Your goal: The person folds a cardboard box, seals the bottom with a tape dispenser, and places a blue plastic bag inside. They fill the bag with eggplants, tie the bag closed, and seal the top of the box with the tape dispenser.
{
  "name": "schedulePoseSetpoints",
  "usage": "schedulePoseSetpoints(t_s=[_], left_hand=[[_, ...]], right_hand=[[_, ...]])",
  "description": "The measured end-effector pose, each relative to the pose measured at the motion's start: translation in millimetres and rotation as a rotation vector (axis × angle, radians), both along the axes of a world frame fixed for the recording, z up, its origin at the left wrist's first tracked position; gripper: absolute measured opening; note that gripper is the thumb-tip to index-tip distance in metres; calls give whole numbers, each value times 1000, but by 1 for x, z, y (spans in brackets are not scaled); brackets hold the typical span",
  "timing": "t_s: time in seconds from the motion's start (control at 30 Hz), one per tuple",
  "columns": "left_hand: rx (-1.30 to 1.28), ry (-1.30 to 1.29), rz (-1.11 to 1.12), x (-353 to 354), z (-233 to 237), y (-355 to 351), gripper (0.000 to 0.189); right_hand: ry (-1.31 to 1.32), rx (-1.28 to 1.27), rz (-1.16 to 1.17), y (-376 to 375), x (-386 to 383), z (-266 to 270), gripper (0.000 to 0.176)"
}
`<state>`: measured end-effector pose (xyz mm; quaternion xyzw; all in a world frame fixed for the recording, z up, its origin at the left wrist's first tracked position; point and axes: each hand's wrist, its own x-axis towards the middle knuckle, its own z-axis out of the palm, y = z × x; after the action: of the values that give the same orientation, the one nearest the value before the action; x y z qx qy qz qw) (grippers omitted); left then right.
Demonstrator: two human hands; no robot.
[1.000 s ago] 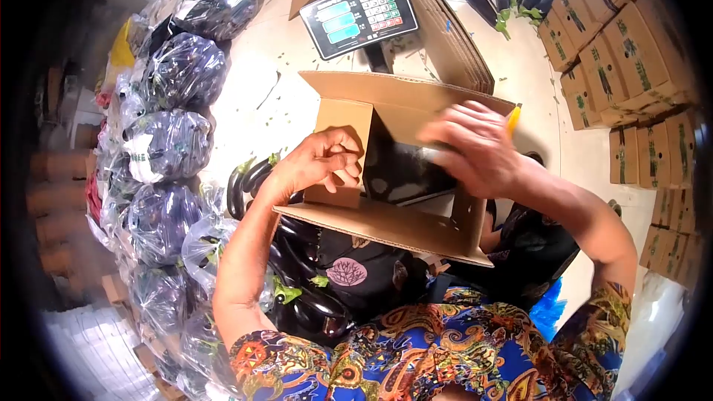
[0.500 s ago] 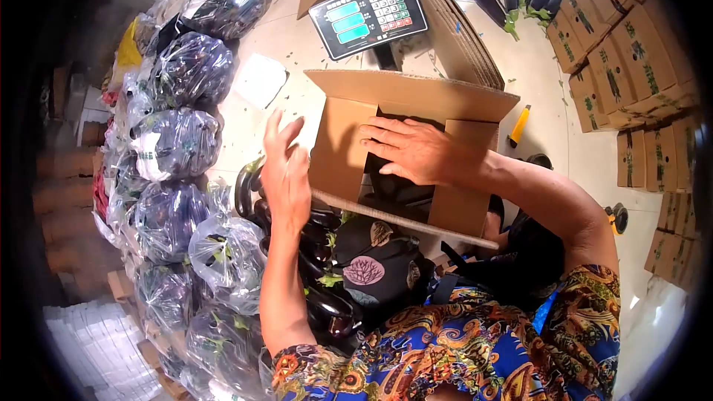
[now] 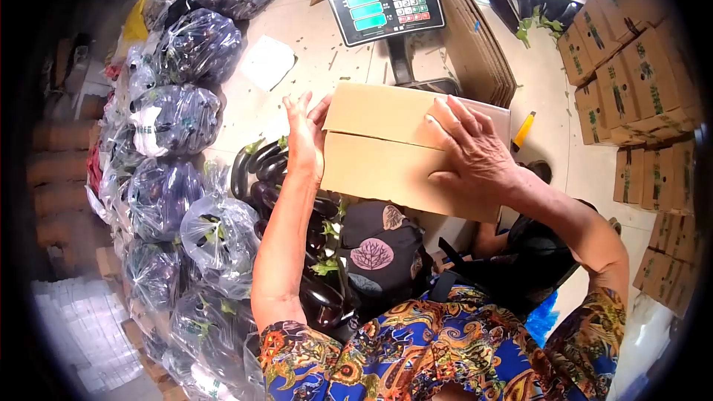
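Note:
A cardboard box (image 3: 382, 167) sits in front of me with its two long top flaps folded down, a narrow seam between them. My left hand (image 3: 304, 134) is at the box's left end, fingers extended and palm toward the side. My right hand (image 3: 471, 141) lies on the right part of the flaps with its fingers stretched out. Inside the box nothing can be seen now. Just left of the box, loose dark eggplants (image 3: 321, 293) with green caps are heaped beside my left forearm.
A digital scale display (image 3: 386, 9) stands behind the box, next to flattened cardboard (image 3: 475, 44). A yellow cutter (image 3: 524, 131) lies on the floor at right. Bagged eggplants (image 3: 177, 120) line the left; printed cartons (image 3: 646, 70) are stacked at right. Several eggplants (image 3: 503, 4) lie at the back.
The box's long flaps have gone from standing up to folded down over the opening. My right hand has moved from inside the box onto its top; my left hand shifted to its left end.

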<state>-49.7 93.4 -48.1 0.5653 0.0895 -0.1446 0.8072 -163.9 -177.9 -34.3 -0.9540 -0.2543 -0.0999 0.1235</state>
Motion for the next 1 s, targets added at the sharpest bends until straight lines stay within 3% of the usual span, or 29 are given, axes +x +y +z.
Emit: schedulePoseSetpoints(t_s=[0.1,0.2,0.23,0.33,0.37,0.47,0.57,0.63,0.67,0.7,0.77,0.87,0.93,1.0], left_hand=[[13,-22,-74,2,2,2,83],[301,-309,-293,23,-7,-3,76],[445,-337,-270,23,-1,-13,60],[960,-691,-500,39,-10,-15,40],[912,-810,-413,37,-13,-18,29],[974,-806,-349,50,-22,-14,28],[942,-755,-355,62,-20,-11,26],[908,-708,-376,54,-20,-19,24],[946,-735,-394,49,-20,-19,24],[954,-741,-394,47,-25,-19,25],[951,-617,-372,39,-12,-28,26],[1023,-678,-388,43,-5,-24,27],[1102,-675,-386,43,5,-24,28],[1057,-601,-382,42,4,-24,29]], right_hand=[[80,27,10,0,-1,-1,85],[55,38,41,-4,3,-6,79],[58,47,45,-3,1,-7,76],[89,56,59,-5,-2,-1,72],[27,114,58,-5,-2,-4,62],[-88,282,-148,-13,7,-22,48],[26,166,-285,-52,19,-6,35],[-27,366,-465,-104,9,-9,19],[75,542,-650,-126,3,-7,15],[82,559,-712,-154,-8,-12,17],[137,565,-872,-219,-41,-46,22],[436,457,-1135,-261,-105,-137,26],[607,382,-1099,-263,-143,-195,23],[616,267,-1091,-243,-159,-227,37]])
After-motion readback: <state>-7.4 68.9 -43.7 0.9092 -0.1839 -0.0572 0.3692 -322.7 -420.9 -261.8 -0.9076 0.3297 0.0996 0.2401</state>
